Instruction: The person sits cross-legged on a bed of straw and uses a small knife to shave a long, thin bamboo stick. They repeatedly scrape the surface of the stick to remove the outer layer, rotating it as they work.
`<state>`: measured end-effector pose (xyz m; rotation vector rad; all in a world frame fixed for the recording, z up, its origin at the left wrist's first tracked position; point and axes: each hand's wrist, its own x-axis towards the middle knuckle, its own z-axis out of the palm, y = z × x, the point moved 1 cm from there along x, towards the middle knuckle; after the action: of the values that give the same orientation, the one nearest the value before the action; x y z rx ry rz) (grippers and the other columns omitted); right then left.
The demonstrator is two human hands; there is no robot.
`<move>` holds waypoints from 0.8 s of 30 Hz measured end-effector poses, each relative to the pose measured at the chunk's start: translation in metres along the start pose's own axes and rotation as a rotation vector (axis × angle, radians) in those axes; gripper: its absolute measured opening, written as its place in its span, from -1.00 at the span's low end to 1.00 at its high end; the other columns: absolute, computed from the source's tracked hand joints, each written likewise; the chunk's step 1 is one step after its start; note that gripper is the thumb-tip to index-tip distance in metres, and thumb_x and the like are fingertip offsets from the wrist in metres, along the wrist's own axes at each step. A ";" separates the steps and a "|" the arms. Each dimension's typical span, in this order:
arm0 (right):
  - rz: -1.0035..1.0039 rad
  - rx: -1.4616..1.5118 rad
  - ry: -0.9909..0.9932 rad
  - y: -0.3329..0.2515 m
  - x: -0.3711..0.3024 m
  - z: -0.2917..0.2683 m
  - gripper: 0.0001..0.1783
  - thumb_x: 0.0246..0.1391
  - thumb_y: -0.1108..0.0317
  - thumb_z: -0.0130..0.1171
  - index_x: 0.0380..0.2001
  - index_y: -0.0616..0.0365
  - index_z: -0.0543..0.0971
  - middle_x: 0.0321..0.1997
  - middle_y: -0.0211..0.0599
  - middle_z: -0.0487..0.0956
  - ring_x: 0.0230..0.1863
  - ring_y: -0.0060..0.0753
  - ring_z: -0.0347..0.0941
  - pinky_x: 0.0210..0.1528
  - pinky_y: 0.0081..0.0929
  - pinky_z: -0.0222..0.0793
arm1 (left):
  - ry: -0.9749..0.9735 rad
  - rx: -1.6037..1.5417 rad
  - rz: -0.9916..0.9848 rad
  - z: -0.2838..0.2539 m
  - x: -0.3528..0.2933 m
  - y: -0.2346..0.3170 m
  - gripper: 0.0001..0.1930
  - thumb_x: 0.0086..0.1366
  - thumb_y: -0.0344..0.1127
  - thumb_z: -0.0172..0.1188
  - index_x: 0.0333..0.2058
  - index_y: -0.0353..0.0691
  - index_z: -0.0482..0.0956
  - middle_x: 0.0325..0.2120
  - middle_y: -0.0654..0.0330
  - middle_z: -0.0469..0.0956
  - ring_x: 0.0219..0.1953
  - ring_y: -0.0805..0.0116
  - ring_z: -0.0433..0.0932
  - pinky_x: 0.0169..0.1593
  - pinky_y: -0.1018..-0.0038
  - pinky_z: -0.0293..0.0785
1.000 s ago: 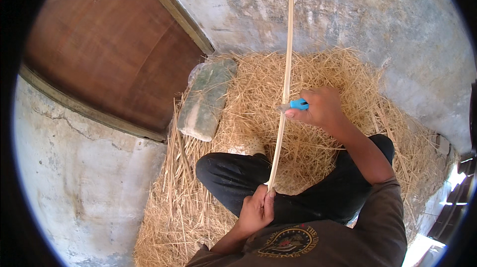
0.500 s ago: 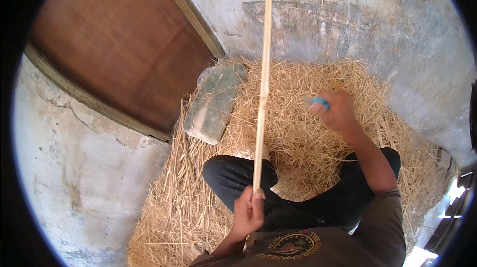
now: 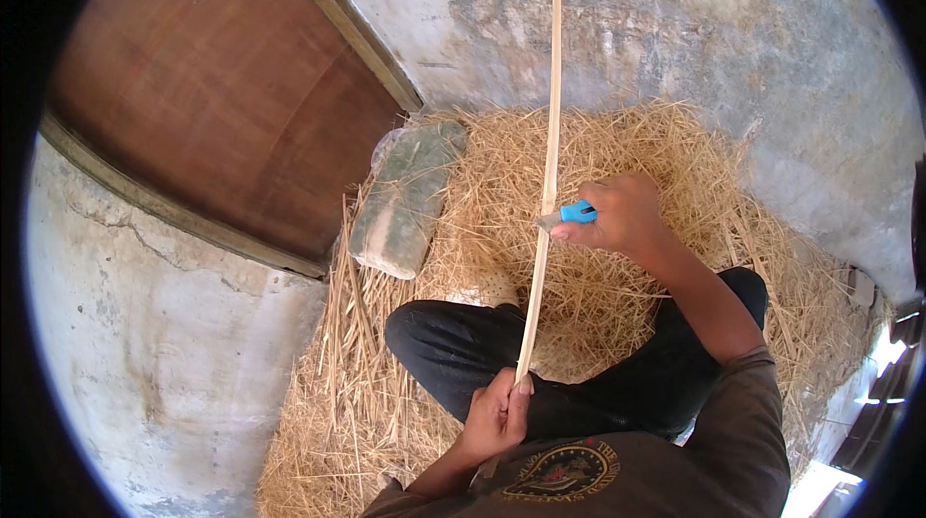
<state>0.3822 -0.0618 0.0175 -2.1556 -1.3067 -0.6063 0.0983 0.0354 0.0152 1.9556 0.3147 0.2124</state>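
Observation:
A long, pale strip, apparently split bamboo (image 3: pixel 552 122), rises from my lap toward the far wall, slightly bowed. My left hand (image 3: pixel 497 414) is closed around its near end, close to my body. In my right hand (image 3: pixel 617 214) is a blue-handled utility knife (image 3: pixel 577 212), fingers wrapped about the handle. Its short blade lies against the strip around the middle, by a node. Beneath the strip and both hands spreads a thick layer of straw-like shavings (image 3: pixel 617 296).
My crossed legs (image 3: pixel 458 340) sit among the shavings. A greenish stone block (image 3: pixel 410 195) lies beyond my left knee, beside a brown wooden door panel (image 3: pixel 241 84). Thin strips (image 3: pixel 362 354) are heaped on the left. A stained plaster wall (image 3: pixel 694 45) stands ahead.
My right hand has moved left, bringing the knife blade onto the strip. The strip's far end has shifted right, and my left hand has moved slightly right with the near end.

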 end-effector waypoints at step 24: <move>0.073 0.190 0.018 -0.019 0.003 0.015 -0.31 -0.17 -0.38 0.16 -0.82 0.07 0.43 -0.90 -0.34 0.29 -0.84 -0.28 0.31 -0.75 -0.36 0.19 | 0.077 0.042 -0.012 -0.001 0.001 -0.014 -0.89 0.34 -0.40 -0.04 -0.39 -0.25 0.35 -0.76 0.22 0.32 -0.72 0.48 0.37 -0.61 0.51 0.24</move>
<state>0.3674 -0.0424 0.0118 -2.0281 -1.2192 -0.4523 0.0973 0.0419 0.0033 1.9902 0.3837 0.2758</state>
